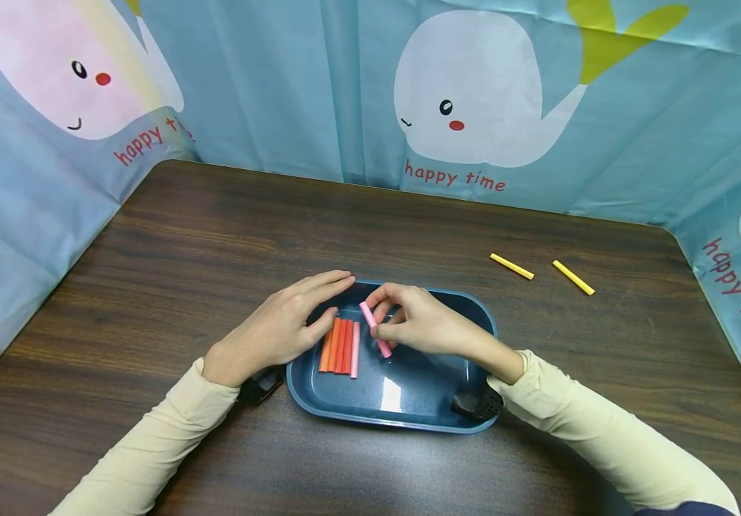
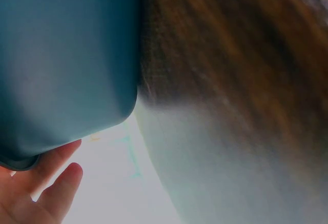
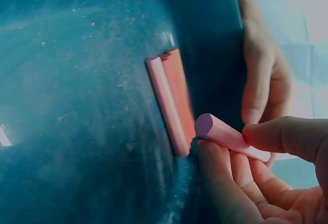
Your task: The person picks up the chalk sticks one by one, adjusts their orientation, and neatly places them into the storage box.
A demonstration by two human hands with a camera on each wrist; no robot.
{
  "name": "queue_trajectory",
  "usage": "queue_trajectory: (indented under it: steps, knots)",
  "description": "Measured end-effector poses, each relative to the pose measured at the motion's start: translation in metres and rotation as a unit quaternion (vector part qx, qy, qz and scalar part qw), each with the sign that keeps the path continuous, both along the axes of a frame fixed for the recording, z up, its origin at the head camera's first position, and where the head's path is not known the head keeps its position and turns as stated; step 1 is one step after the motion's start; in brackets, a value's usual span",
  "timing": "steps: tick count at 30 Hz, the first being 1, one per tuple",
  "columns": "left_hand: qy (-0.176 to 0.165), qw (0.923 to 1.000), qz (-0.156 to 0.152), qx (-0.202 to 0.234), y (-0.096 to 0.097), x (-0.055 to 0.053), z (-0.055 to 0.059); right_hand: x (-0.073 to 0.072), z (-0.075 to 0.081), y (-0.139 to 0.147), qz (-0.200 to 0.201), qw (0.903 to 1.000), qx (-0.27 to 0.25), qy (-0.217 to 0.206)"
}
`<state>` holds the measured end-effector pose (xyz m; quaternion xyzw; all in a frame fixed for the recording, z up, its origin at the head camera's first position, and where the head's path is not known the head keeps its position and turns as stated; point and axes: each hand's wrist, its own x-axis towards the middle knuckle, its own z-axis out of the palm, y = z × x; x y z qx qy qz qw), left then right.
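Note:
A dark blue tray (image 1: 357, 398) stands on the table. In its left part several orange and red chalk sticks (image 1: 340, 347) lie side by side, with one pink chalk stick (image 1: 355, 351) at the right of the row. Over the tray, my right hand (image 1: 425, 322) pinches another pink chalk stick (image 3: 223, 134) between thumb and fingers; it is tilted, just right of the row. My left hand (image 1: 276, 326) lies over the tray's left rim with its fingers extended, the thumb close to the orange chalk. The left wrist view shows those fingers (image 2: 60, 190) by the tray's outer edge.
Two yellow chalk sticks, a left one (image 1: 512, 266) and a right one (image 1: 573, 277), lie on the brown wooden table (image 1: 228, 222) beyond the tray's right end. A blue curtain (image 1: 306, 86) with whale prints hangs behind the table and along its sides.

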<state>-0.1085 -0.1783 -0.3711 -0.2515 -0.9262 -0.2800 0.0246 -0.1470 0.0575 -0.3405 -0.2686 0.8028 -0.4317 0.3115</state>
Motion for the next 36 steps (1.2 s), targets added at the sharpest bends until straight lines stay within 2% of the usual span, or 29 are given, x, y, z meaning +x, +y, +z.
queue_trajectory:
  steps: [6,12,19,29,36]
  knots:
    - [-0.001,1.0000,-0.003,0.000,0.000,0.000,-0.001,0.001,-0.005,-0.003,-0.016,0.9992,0.018,-0.032]
    - [-0.009,1.0000,-0.001,0.001,0.000,0.000,-0.002,0.001,-0.009,-0.005,-0.017,0.9992,0.035,-0.013]
    - [-0.004,1.0000,-0.002,0.000,0.000,0.001,-0.001,0.002,-0.012,-0.008,0.004,0.9980,0.061,0.014]
    - [-0.002,1.0000,-0.002,0.000,0.000,0.000,-0.001,0.002,-0.014,-0.010,-0.013,0.9970,0.073,-0.020]
    - [0.001,1.0000,-0.002,0.002,0.000,0.000,-0.001,0.003,-0.017,-0.012,-0.014,0.9965,0.080,-0.019]
